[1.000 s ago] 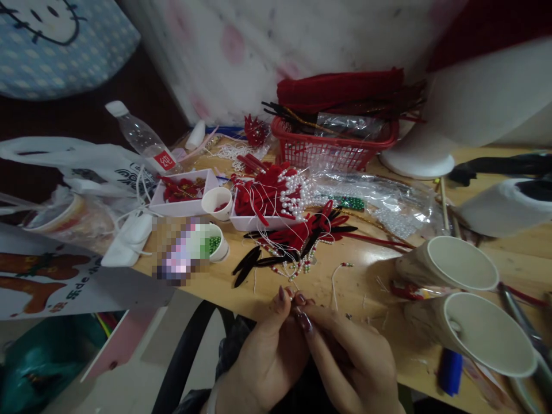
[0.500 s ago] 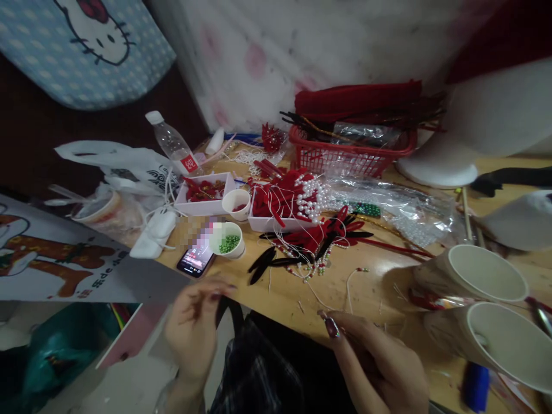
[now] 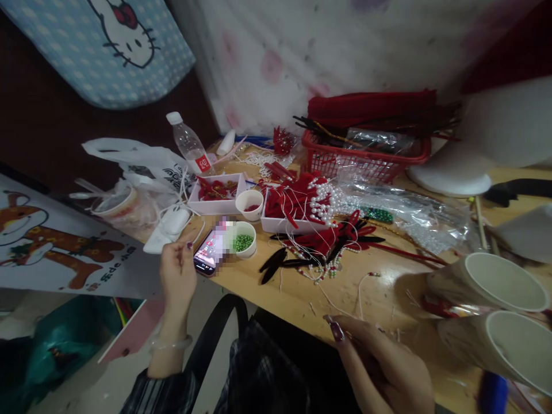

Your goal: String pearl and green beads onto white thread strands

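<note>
My left hand [image 3: 177, 276] is raised at the table's left edge, just beside the lit phone [image 3: 207, 253]. Its fingers are curled together; anything in them is too small to make out. Low at the table's front edge, my right hand [image 3: 383, 362] has thumb and forefinger pinched together, and what they grip cannot be made out. A thin white thread [image 3: 359, 296] with small red and green beads at its end lies just beyond those fingertips. Green beads [image 3: 244, 243] fill a paper cup [image 3: 252, 250] by the phone. Black and red fuzzy petal shapes [image 3: 328, 241] lie with strung pearl beads in mid-table.
White boxes [image 3: 276, 225] hold red pieces and pearl strings. Behind stands a red basket [image 3: 366, 164] of fuzzy stems. Two large paper cups [image 3: 457, 282] are at the right. A bottle [image 3: 190, 144], a plastic bag [image 3: 129, 155] and a white power strip [image 3: 166, 230] are at the left.
My left hand has moved left and up, from the table's front edge to beside the phone, its fingers now curled more tightly. My right hand keeps its pinch. The view has shifted slightly left.
</note>
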`<action>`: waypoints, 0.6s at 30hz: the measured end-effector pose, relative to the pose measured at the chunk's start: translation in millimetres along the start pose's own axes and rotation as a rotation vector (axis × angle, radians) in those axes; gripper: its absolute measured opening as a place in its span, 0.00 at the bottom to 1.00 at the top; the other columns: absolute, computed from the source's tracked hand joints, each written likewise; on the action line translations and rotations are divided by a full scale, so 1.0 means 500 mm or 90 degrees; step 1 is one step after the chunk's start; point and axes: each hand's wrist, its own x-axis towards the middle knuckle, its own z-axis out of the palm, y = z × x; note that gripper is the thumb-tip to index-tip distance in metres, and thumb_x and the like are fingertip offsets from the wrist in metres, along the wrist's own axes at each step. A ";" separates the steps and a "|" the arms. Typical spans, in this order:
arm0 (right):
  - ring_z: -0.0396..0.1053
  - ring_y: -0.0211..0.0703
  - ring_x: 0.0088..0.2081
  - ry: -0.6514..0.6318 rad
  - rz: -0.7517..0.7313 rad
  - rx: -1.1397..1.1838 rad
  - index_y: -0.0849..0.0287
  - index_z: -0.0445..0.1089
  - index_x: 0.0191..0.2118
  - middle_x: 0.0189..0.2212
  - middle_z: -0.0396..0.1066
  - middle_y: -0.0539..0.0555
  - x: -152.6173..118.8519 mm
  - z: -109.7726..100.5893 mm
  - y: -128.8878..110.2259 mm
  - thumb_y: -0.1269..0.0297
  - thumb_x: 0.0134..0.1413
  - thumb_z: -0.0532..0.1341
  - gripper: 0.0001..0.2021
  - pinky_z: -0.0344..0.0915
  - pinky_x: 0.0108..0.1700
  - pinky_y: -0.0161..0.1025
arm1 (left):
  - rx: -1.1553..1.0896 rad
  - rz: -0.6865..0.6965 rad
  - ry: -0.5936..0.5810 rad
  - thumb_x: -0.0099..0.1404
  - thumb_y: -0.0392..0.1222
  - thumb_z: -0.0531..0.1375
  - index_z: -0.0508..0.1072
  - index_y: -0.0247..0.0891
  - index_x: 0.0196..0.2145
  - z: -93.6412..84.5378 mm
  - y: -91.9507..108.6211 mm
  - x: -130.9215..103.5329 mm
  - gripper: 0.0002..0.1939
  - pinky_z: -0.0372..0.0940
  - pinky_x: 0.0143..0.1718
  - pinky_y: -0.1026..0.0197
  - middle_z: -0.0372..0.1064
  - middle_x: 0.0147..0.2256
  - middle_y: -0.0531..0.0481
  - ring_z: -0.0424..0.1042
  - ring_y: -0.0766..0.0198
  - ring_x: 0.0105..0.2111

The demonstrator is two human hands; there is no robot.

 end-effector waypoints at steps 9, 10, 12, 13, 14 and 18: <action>0.68 0.33 0.14 -0.012 0.001 -0.014 0.57 0.72 0.46 0.20 0.74 0.46 -0.004 0.001 0.005 0.73 0.64 0.60 0.08 0.63 0.19 0.29 | -0.056 -0.048 0.018 0.69 0.53 0.59 0.69 0.40 0.37 0.014 0.029 -0.036 0.13 0.68 0.51 0.51 0.78 0.46 0.39 0.76 0.53 0.47; 0.69 0.33 0.15 -0.013 0.001 -0.015 0.57 0.72 0.46 0.21 0.75 0.47 -0.004 0.002 0.005 0.72 0.64 0.60 0.08 0.63 0.19 0.29 | -0.068 -0.050 0.047 0.67 0.54 0.60 0.69 0.40 0.36 0.009 0.039 -0.040 0.14 0.67 0.53 0.51 0.77 0.45 0.40 0.75 0.53 0.48; 0.70 0.34 0.16 -0.009 0.005 -0.013 0.57 0.73 0.45 0.22 0.76 0.48 -0.003 0.005 0.004 0.72 0.64 0.60 0.07 0.63 0.19 0.29 | -0.103 -0.054 0.121 0.67 0.54 0.61 0.69 0.40 0.35 0.001 0.068 -0.055 0.14 0.66 0.55 0.49 0.75 0.42 0.43 0.74 0.54 0.47; 0.69 0.34 0.15 -0.005 0.008 -0.009 0.57 0.73 0.45 0.21 0.76 0.47 -0.003 0.007 0.003 0.72 0.64 0.60 0.07 0.63 0.18 0.29 | -0.130 -0.057 0.156 0.67 0.54 0.61 0.68 0.40 0.34 -0.001 0.087 -0.068 0.14 0.66 0.55 0.49 0.73 0.40 0.46 0.73 0.55 0.45; 0.68 0.33 0.14 0.001 0.008 -0.003 0.57 0.73 0.45 0.22 0.76 0.47 -0.002 0.010 0.002 0.72 0.64 0.60 0.07 0.62 0.17 0.29 | -0.162 -0.062 0.176 0.68 0.54 0.61 0.68 0.41 0.33 0.000 0.110 -0.087 0.15 0.66 0.54 0.49 0.71 0.37 0.48 0.73 0.57 0.43; 0.76 0.37 0.21 0.009 0.000 0.024 0.56 0.73 0.45 0.27 0.80 0.51 0.002 0.019 -0.004 0.73 0.64 0.60 0.08 0.67 0.21 0.27 | -0.325 -0.112 0.036 0.62 0.60 0.66 0.68 0.41 0.24 0.028 0.229 -0.188 0.22 0.72 0.41 0.54 0.68 0.28 0.52 0.73 0.60 0.31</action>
